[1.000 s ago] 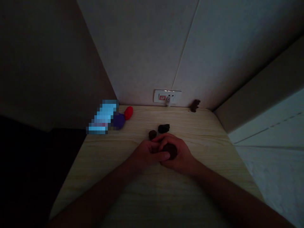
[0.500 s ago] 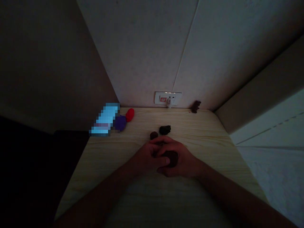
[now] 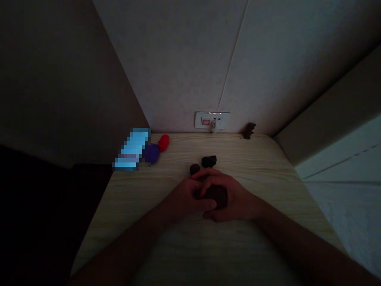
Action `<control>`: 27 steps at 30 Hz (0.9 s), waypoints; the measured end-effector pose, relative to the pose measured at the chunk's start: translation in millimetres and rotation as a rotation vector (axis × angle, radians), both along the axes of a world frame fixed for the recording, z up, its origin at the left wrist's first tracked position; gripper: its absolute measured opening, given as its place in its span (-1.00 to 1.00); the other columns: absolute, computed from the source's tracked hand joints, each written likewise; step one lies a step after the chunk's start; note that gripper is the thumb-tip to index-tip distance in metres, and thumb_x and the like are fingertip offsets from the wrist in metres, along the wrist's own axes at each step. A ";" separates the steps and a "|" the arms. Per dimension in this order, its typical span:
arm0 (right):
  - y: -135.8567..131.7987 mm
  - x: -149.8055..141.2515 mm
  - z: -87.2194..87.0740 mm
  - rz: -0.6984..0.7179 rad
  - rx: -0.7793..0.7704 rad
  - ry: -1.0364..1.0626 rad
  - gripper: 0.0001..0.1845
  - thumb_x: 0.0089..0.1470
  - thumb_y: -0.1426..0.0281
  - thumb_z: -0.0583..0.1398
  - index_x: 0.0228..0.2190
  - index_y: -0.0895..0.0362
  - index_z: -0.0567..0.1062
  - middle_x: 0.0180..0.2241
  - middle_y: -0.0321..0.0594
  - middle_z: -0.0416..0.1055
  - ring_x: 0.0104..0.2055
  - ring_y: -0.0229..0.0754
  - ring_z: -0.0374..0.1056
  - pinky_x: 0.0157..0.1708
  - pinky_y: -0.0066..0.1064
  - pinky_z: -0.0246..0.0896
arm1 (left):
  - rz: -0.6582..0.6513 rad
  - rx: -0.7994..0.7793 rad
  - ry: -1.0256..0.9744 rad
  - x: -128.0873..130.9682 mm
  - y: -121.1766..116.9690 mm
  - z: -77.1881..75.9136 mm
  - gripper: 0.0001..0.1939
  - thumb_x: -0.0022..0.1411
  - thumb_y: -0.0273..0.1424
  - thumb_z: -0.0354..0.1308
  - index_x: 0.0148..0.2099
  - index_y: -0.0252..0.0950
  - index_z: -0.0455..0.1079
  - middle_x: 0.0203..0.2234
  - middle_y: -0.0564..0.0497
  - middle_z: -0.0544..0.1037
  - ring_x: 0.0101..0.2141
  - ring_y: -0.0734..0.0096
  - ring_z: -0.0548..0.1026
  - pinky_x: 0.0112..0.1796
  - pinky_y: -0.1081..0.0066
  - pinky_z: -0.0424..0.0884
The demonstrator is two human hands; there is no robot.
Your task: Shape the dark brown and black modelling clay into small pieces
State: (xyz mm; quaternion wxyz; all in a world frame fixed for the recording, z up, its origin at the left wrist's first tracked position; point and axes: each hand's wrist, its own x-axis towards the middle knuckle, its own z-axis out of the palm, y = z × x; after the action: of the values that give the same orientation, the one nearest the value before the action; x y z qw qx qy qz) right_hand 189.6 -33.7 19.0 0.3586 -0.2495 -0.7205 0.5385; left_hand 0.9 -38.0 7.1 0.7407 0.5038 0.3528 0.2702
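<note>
Both hands close round a dark brown lump of modelling clay [image 3: 218, 195] above the light wooden tabletop. My left hand [image 3: 190, 198] presses its thumb on the near side of the lump. My right hand [image 3: 238, 198] wraps the lump from the right, its fingers overlapping those of the left. Part of the clay is hidden behind the fingers. Just beyond the hands lies a small brown ball [image 3: 195, 169], and beside it a black lump [image 3: 209, 161].
At the back left, a pixelated lit phone-like screen [image 3: 132, 149] adjoins a purple lump [image 3: 151, 153] and a red lump [image 3: 164, 143]. A small brown figure [image 3: 249, 130] stands by the wall at the back right. A wall socket [image 3: 212, 121] sits above the table [image 3: 178, 254].
The hands and the clay have shifted slightly right in the view, still gripping. A little more of the lump shows between the fingers. The camera view has moved a little.
</note>
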 end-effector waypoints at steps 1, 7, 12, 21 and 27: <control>-0.2 0.3 0.9 0.017 0.003 -0.007 -0.58 -0.19 0.39 0.53 -0.24 0.05 0.59 0.13 -0.10 0.40 0.16 0.06 0.41 0.19 -0.04 0.31 | 0.000 0.017 0.017 -0.6 -0.1 -0.2 -0.81 -0.06 -0.35 0.43 -0.34 -0.32 0.62 -0.43 0.04 0.63 -0.38 0.35 0.53 -0.32 0.41 0.38; -4.8 -5.1 1.8 -0.041 0.015 -0.007 -0.68 -0.18 0.46 0.49 -0.33 0.07 0.57 0.13 -0.11 0.40 0.16 0.07 0.42 0.18 -0.04 0.32 | 0.014 0.000 0.017 0.5 -1.3 1.7 -0.78 -0.05 -0.33 0.44 -0.32 -0.32 0.61 -0.42 0.04 0.62 -0.40 0.38 0.52 -0.34 0.43 0.38; -7.4 -9.7 -3.0 -0.177 0.083 0.010 -0.69 -0.21 0.53 0.45 -0.40 0.09 0.50 0.04 -0.10 0.44 0.05 0.02 0.47 0.08 -0.10 0.38 | 0.075 -0.066 -0.063 4.8 -1.6 4.9 -0.83 0.02 -0.33 0.44 -0.33 -0.30 0.60 -0.41 0.05 0.65 -0.38 0.42 0.55 -0.29 0.44 0.40; -2.2 -4.6 4.7 0.029 0.111 -0.061 -0.50 -0.23 0.38 0.55 -0.20 0.07 0.57 0.14 -0.09 0.37 0.19 0.06 0.38 0.21 -0.07 0.29 | 0.026 -0.023 -0.006 -0.2 -0.8 5.5 -0.80 -0.09 -0.39 0.46 -0.36 -0.34 0.61 -0.45 0.04 0.63 -0.41 0.39 0.54 -0.34 0.43 0.41; -5.6 -9.7 -2.7 -0.100 0.115 0.003 -0.66 -0.20 0.45 0.51 -0.38 0.08 0.52 0.09 -0.13 0.41 0.12 0.02 0.44 0.14 -0.09 0.35 | 0.054 -0.021 -0.020 3.5 -0.6 7.3 -0.81 -0.05 -0.35 0.44 -0.36 -0.33 0.61 -0.47 0.05 0.62 -0.43 0.41 0.52 -0.35 0.44 0.39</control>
State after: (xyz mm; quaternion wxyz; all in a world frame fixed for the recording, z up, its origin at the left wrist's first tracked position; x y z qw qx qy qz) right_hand 180.0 -39.4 16.4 0.3997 -0.2633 -0.7363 0.4783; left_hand 4.4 -38.6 14.4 0.7420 0.4836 0.3615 0.2915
